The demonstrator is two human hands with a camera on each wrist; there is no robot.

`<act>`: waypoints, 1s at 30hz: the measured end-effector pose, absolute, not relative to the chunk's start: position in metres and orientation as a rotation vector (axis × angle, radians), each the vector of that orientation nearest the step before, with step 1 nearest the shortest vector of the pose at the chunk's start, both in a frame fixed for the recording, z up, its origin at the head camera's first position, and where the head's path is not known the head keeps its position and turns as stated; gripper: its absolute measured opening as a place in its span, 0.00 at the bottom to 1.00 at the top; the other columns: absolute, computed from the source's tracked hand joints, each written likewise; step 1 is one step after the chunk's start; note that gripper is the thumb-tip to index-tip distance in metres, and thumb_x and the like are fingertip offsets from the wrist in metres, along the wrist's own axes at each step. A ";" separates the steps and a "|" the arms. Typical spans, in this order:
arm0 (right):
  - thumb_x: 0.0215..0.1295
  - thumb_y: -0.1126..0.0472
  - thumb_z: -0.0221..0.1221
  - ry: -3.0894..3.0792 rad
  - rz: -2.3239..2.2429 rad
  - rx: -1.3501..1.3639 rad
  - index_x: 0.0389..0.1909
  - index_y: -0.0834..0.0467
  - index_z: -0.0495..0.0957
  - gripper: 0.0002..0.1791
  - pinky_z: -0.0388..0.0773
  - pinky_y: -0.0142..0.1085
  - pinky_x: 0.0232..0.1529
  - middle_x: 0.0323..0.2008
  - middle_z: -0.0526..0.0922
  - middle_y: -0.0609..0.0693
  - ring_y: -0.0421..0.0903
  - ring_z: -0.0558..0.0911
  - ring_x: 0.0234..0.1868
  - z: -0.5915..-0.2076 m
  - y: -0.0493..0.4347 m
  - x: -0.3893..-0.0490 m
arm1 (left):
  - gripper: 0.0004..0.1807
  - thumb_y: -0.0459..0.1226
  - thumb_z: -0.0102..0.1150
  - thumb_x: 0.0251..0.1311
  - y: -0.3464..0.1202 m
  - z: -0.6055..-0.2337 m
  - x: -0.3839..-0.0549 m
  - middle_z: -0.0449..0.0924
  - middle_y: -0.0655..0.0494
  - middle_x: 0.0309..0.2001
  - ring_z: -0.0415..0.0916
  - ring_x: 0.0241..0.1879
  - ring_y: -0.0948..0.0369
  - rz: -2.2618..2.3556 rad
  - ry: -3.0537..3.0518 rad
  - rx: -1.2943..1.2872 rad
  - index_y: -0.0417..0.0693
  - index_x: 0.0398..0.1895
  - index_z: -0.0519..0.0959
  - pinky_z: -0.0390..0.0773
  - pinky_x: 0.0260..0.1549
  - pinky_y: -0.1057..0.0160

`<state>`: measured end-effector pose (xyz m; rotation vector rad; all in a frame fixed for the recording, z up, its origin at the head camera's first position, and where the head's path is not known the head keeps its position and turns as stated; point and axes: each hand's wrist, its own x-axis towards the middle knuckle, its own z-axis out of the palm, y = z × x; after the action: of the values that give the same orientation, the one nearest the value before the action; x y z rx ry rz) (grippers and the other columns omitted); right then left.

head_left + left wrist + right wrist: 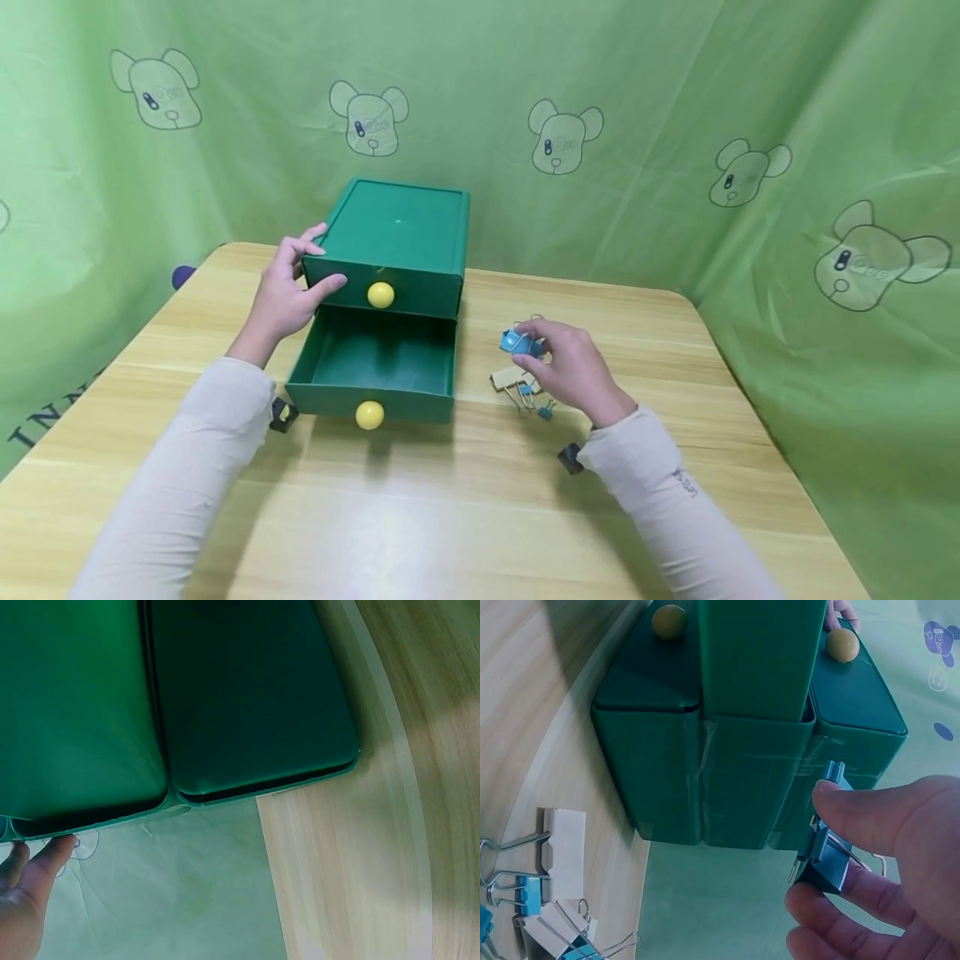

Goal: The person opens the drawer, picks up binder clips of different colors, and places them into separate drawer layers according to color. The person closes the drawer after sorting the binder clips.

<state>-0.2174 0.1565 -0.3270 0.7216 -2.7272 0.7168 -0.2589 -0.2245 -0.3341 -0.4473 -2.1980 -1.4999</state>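
Note:
My right hand (573,367) pinches a blue binder clip (826,859) between thumb and fingers. It is above a small pile on the table, where a white binder clip (564,851) lies with smaller blue binder clips (546,412). My left hand (288,287) rests at the upper left front corner of a green drawer cabinet (397,221), its thumb against the top drawer's front and its other fingers along the side and top edge. The middle drawer (382,350) is pulled out, and its visible floor is bare. The top drawer (420,289) is pushed in.
Yellow round knobs (370,415) stick out from the drawer fronts. A pushed-in bottom drawer (649,664) shows in the right wrist view. The wooden table (480,517) has green curtains (480,100) behind it and at its sides.

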 end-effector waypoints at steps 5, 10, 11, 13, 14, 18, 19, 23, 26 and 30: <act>0.59 0.60 0.69 -2.718 0.710 0.752 0.52 0.60 0.80 0.20 0.80 0.43 0.37 0.50 0.82 0.60 0.50 0.82 0.36 -0.323 0.151 -0.216 | 0.22 0.33 0.66 0.60 -0.225 -0.335 -0.259 0.61 0.51 0.71 0.53 0.71 0.51 -1.495 -2.187 -0.455 0.38 0.49 0.64 0.55 0.67 0.46; 0.59 0.60 0.68 -2.712 0.699 0.767 0.52 0.60 0.80 0.20 0.81 0.42 0.36 0.45 0.84 0.58 0.49 0.82 0.35 -0.320 0.147 -0.214 | 0.22 0.33 0.66 0.60 -0.225 -0.336 -0.259 0.60 0.51 0.72 0.53 0.71 0.51 -1.492 -2.185 -0.456 0.38 0.49 0.64 0.54 0.67 0.46; 0.59 0.60 0.68 -2.712 0.699 0.768 0.52 0.60 0.80 0.20 0.81 0.42 0.36 0.45 0.84 0.58 0.49 0.82 0.35 -0.319 0.146 -0.214 | 0.22 0.33 0.66 0.60 -0.225 -0.336 -0.259 0.60 0.51 0.72 0.53 0.72 0.51 -1.492 -2.185 -0.455 0.38 0.50 0.63 0.54 0.67 0.46; 0.59 0.60 0.68 -2.710 0.700 0.773 0.52 0.60 0.80 0.20 0.81 0.42 0.37 0.47 0.83 0.58 0.49 0.83 0.35 -0.319 0.145 -0.213 | 0.22 0.33 0.66 0.60 -0.224 -0.336 -0.259 0.60 0.51 0.72 0.53 0.72 0.51 -1.493 -2.188 -0.453 0.38 0.50 0.64 0.54 0.67 0.45; 0.59 0.60 0.68 -2.707 0.697 0.780 0.52 0.60 0.80 0.20 0.81 0.42 0.37 0.47 0.83 0.58 0.49 0.82 0.35 -0.319 0.144 -0.213 | 0.22 0.34 0.66 0.60 -0.224 -0.336 -0.259 0.60 0.51 0.72 0.53 0.72 0.51 -1.493 -2.189 -0.452 0.38 0.50 0.64 0.54 0.67 0.45; 0.59 0.60 0.69 -2.688 0.692 0.806 0.51 0.60 0.80 0.20 0.81 0.41 0.36 0.47 0.83 0.58 0.49 0.82 0.35 -0.318 0.141 -0.213 | 0.22 0.34 0.65 0.60 -0.225 -0.335 -0.258 0.60 0.52 0.72 0.52 0.72 0.51 -1.494 -2.192 -0.447 0.38 0.50 0.64 0.54 0.67 0.45; 0.59 0.60 0.69 -2.685 0.689 0.809 0.51 0.60 0.80 0.20 0.81 0.41 0.36 0.47 0.83 0.58 0.49 0.82 0.35 -0.318 0.140 -0.213 | 0.22 0.34 0.65 0.60 -0.225 -0.335 -0.258 0.60 0.52 0.72 0.52 0.72 0.51 -1.494 -2.193 -0.445 0.38 0.50 0.64 0.54 0.67 0.45; 0.59 0.60 0.69 -2.673 0.694 0.818 0.51 0.60 0.80 0.20 0.81 0.40 0.35 0.45 0.84 0.56 0.48 0.82 0.34 -0.316 0.138 -0.213 | 0.22 0.34 0.65 0.60 -0.225 -0.336 -0.258 0.60 0.52 0.72 0.52 0.72 0.52 -1.497 -2.189 -0.447 0.39 0.50 0.64 0.53 0.67 0.46; 0.58 0.61 0.69 -2.662 0.700 0.832 0.52 0.60 0.80 0.20 0.80 0.39 0.34 0.44 0.84 0.55 0.47 0.81 0.34 -0.314 0.136 -0.212 | 0.22 0.33 0.65 0.60 -0.225 -0.336 -0.259 0.60 0.51 0.72 0.53 0.72 0.51 -1.498 -2.183 -0.454 0.38 0.50 0.64 0.54 0.67 0.45; 0.58 0.61 0.69 -2.657 0.705 0.841 0.52 0.60 0.80 0.20 0.79 0.38 0.33 0.42 0.85 0.54 0.47 0.81 0.33 -0.312 0.133 -0.212 | 0.22 0.33 0.65 0.60 -0.224 -0.337 -0.259 0.60 0.51 0.72 0.53 0.71 0.51 -1.495 -2.179 -0.460 0.38 0.50 0.63 0.55 0.67 0.45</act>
<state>-0.2121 0.1333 -0.3120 0.8407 -2.6570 0.7054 -0.2594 -0.2244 -0.3366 -0.4599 -2.1792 -1.4951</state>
